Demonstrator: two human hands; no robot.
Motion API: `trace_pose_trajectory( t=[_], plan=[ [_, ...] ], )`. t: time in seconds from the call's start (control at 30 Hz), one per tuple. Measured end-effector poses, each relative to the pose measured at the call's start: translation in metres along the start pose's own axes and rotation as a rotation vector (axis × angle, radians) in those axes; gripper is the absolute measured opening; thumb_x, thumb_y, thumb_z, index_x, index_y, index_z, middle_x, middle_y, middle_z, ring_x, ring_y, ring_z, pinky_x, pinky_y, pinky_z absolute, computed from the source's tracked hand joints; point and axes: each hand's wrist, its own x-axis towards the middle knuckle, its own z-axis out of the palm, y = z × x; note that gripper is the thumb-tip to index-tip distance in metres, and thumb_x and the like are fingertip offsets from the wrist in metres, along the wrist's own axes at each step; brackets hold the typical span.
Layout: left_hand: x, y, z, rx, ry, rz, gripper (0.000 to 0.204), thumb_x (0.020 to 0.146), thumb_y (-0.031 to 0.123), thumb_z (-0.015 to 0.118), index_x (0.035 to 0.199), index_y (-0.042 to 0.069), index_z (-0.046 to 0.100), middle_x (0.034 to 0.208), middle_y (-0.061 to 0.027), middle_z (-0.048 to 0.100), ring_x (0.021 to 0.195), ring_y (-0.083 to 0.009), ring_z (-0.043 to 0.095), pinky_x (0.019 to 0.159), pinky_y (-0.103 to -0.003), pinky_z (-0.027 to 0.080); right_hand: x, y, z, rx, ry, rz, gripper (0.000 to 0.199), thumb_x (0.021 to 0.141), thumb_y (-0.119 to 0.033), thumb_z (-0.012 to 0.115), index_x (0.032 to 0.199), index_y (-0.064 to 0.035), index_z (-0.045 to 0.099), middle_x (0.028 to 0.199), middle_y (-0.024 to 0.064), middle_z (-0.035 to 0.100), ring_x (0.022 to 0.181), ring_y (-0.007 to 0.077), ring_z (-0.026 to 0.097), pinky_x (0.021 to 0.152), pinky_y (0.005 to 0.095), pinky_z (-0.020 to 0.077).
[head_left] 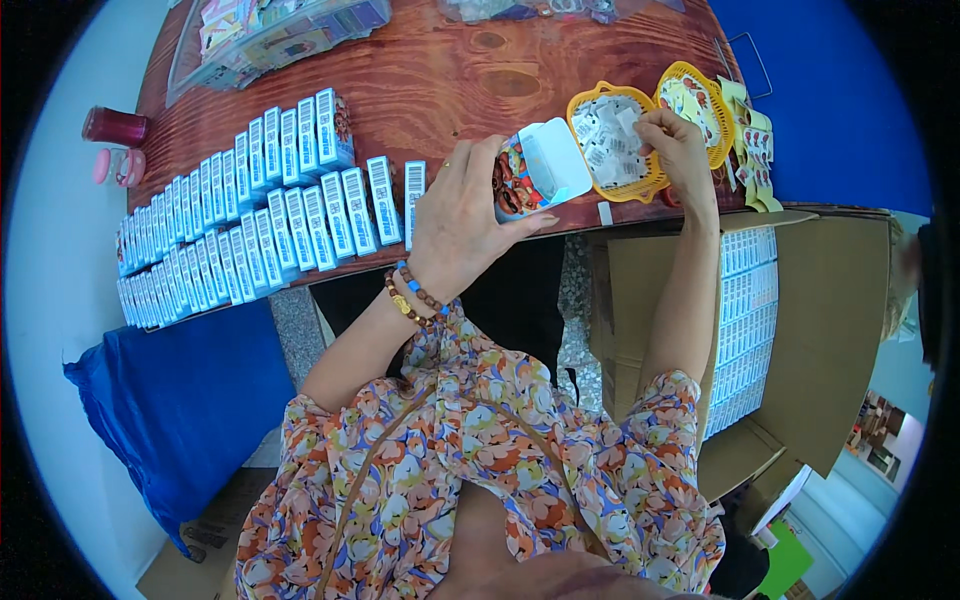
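Observation:
My left hand is wrapped round a small carton with a colourful printed side. Its white top flap stands open toward the right. Over the right rim of a yellow basket, my right hand has its fingers pinched together. A small white packet shows at these fingertips, above a heap of similar white packets in the basket. Left of my left hand, two long rows of light blue and white cartons stand upright along the table's near edge.
A second yellow basket holds printed pieces, with yellow sticker strips beside it. A large cardboard box with stacked cartons is below right. A clear plastic bin stands far left. Two jars sit at the left edge.

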Motion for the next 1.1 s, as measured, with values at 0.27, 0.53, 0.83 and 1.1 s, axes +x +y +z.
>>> trace_pose_trajectory(
  t=[0.27, 0.53, 0.83, 1.1],
  plan=[
    [0.005, -0.004, 0.014, 0.143, -0.037, -0.001, 0.080, 0.066, 0.038, 0.087, 0.125, 0.002, 0.048, 0.104, -0.0136, 0.055, 0.096, -0.0313, 0.061, 0.075, -0.040, 0.055, -0.006, -0.009, -0.001, 0.133, -0.001, 0.099, 0.012, 0.092, -0.015, 0.068, 0.093, -0.0036, 0.070, 0.079, -0.0007, 0.067, 0.070, 0.0058, 0.062, 0.058, 0.0193, 0.0399],
    [0.004, -0.002, 0.017, 0.103, -0.067, -0.016, 0.079, 0.067, 0.040, 0.086, 0.125, 0.001, 0.049, 0.106, -0.0151, 0.057, 0.097, -0.0326, 0.062, 0.079, -0.041, 0.054, 0.011, 0.004, 0.034, -0.685, 0.135, -0.354, 0.014, 0.089, -0.012, 0.067, 0.093, 0.0014, 0.067, 0.077, 0.0024, 0.066, 0.068, 0.0110, 0.063, 0.062, 0.0266, 0.0475],
    [0.004, -0.004, 0.017, 0.103, -0.043, 0.009, 0.081, 0.066, 0.041, 0.086, 0.126, 0.002, 0.048, 0.106, -0.0142, 0.056, 0.095, -0.0321, 0.062, 0.074, -0.040, 0.055, 0.002, -0.008, 0.007, -0.207, 0.064, 0.049, 0.014, 0.086, -0.005, 0.064, 0.098, 0.0017, 0.064, 0.072, 0.0034, 0.063, 0.060, 0.0089, 0.061, 0.052, 0.0258, 0.0450],
    [0.003, -0.003, 0.018, 0.097, -0.058, 0.011, 0.082, 0.066, 0.043, 0.086, 0.127, 0.002, 0.048, 0.107, -0.0143, 0.056, 0.096, -0.0323, 0.063, 0.074, -0.040, 0.056, 0.023, 0.022, 0.028, -0.791, 0.061, -0.178, 0.018, 0.083, -0.006, 0.062, 0.098, 0.0032, 0.064, 0.074, 0.0174, 0.067, 0.061, 0.0267, 0.065, 0.061, 0.0368, 0.0518]
  ],
)
